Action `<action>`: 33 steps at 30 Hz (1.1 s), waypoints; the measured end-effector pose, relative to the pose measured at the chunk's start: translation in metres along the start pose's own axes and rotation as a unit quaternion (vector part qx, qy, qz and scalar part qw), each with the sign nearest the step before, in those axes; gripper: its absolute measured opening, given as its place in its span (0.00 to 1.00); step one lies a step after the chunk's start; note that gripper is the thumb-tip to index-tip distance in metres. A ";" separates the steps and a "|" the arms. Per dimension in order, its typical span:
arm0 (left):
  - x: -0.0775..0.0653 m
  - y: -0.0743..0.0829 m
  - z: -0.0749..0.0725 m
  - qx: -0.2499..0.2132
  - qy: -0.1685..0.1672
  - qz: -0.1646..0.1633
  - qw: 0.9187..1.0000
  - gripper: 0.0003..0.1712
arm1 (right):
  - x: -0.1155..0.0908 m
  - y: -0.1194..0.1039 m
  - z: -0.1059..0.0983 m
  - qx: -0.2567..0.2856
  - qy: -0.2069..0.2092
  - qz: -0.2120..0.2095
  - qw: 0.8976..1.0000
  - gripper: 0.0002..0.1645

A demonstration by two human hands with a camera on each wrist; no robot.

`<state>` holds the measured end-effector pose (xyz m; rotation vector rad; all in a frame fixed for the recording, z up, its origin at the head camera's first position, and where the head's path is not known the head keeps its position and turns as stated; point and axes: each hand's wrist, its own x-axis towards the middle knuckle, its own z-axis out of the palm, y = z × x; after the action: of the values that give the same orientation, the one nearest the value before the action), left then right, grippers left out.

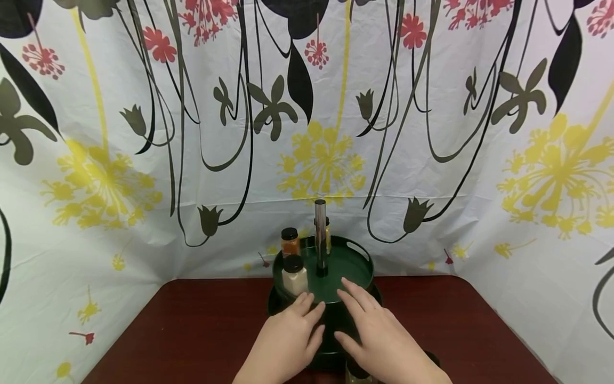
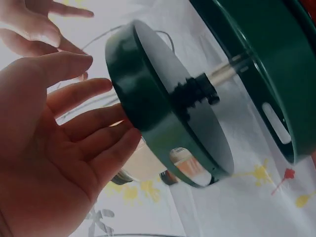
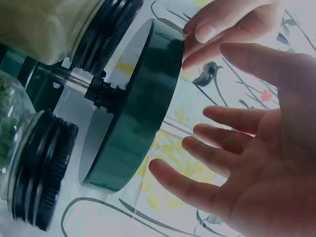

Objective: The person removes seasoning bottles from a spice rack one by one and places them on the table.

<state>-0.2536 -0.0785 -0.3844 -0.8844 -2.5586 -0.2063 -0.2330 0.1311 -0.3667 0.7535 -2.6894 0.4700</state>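
A round green two-tier stand rises in the middle of the head view, its upper tray (image 1: 350, 266) threaded on a metal pole (image 1: 320, 234). My left hand (image 1: 290, 336) rests straight fingertips at the near left rim of that tray. Fingers spread, my right hand (image 1: 384, 336) hovers at the near right side; in the right wrist view its fingertips stand apart from the rim. On the upper tray sit a cream-filled jar (image 1: 295, 281), an orange spice jar (image 1: 290, 246) and, behind the pole, a yellow jar (image 1: 328, 242), all black-lidded. Neither hand grips anything.
Below is the wider lower tray (image 1: 276, 303). A black-lidded jar (image 1: 358, 376) stands near the right wrist; the right wrist view shows a green-filled jar (image 3: 15, 143) and a tan-filled jar (image 3: 39, 29) close by. A patterned curtain (image 1: 316, 160) hangs behind the dark red table (image 1: 211, 314).
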 end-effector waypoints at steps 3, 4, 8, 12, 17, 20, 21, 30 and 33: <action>0.001 0.006 0.002 -0.013 -0.013 0.025 1.000 0.24 | 0.000 0.000 0.002 0.014 -0.021 -0.001 1.000 0.43; 0.001 0.007 0.003 -0.016 -0.016 0.037 0.999 0.24 | 0.000 0.000 0.003 0.018 -0.028 -0.003 0.999 0.44; -0.001 0.010 0.005 -0.017 -0.012 0.081 0.996 0.23 | 0.000 0.000 0.006 0.022 -0.042 -0.018 0.999 0.39; -0.002 0.011 0.006 -0.018 0.005 0.103 0.995 0.22 | -0.001 0.001 0.008 0.007 -0.039 -0.039 0.998 0.32; -0.002 0.009 0.007 -0.021 0.006 0.112 0.994 0.21 | 0.000 0.003 0.011 -0.009 -0.039 -0.054 0.998 0.31; -0.002 0.007 0.005 -0.022 0.000 0.113 0.993 0.22 | 0.000 0.004 0.012 -0.017 -0.044 -0.052 0.998 0.32; -0.002 0.007 0.004 -0.024 -0.003 0.113 0.993 0.22 | 0.000 0.005 0.012 -0.020 -0.048 -0.049 0.997 0.32; -0.006 -0.003 -0.016 -0.079 -0.035 0.085 0.993 0.19 | 0.001 0.009 0.007 -0.036 -0.069 -0.026 0.997 0.34; -0.007 -0.013 -0.021 -0.093 -0.029 0.066 0.993 0.19 | 0.000 0.010 0.006 -0.033 -0.069 -0.011 0.997 0.35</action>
<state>-0.2490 -0.0981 -0.3690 -1.1401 -2.5534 -0.3878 -0.2400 0.1371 -0.3738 0.8258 -2.8056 0.3339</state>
